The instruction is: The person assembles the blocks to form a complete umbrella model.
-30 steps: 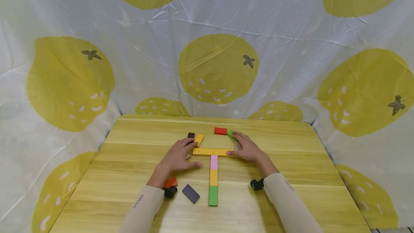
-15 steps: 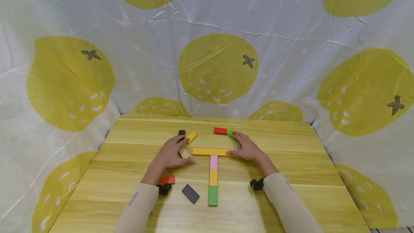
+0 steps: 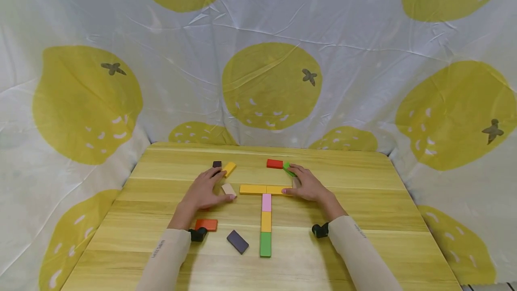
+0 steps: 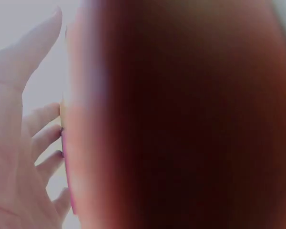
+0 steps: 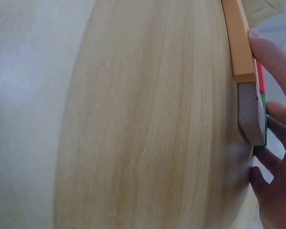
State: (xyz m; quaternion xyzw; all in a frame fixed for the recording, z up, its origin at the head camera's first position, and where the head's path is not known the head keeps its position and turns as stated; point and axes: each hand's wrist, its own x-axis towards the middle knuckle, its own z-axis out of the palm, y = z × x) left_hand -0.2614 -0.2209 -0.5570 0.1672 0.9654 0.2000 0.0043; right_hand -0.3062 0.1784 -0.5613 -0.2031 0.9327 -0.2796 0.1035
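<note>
In the head view, my left hand (image 3: 202, 191) is spread low over the table, left of a T of blocks. Its fingertips are at a black block (image 3: 217, 164) and a yellow block (image 3: 230, 169); its thumb reaches beside a beige block (image 3: 228, 190). A red edge shows under the palm. My right hand (image 3: 308, 186) rests at the right end of the T's bar, thumb on a yellow block (image 3: 278, 190), fingers loosely bent by a green block (image 3: 288, 169). A grey-beige block (image 5: 250, 112) lies against that yellow block's end. A blurred dark red shape fills much of the left wrist view.
The T's stem has a pink block (image 3: 266, 202), a yellow block (image 3: 266, 222) and a green block (image 3: 265, 244). A red block (image 3: 274, 164) lies behind. An orange-red block (image 3: 207, 224) and a dark purple block (image 3: 238, 242) lie at front left on the wooden table (image 3: 363, 255).
My left hand has slid left, and the black and yellow blocks have shifted left with it. The beige block and the orange-red block now show more. My right hand has stayed in place.
</note>
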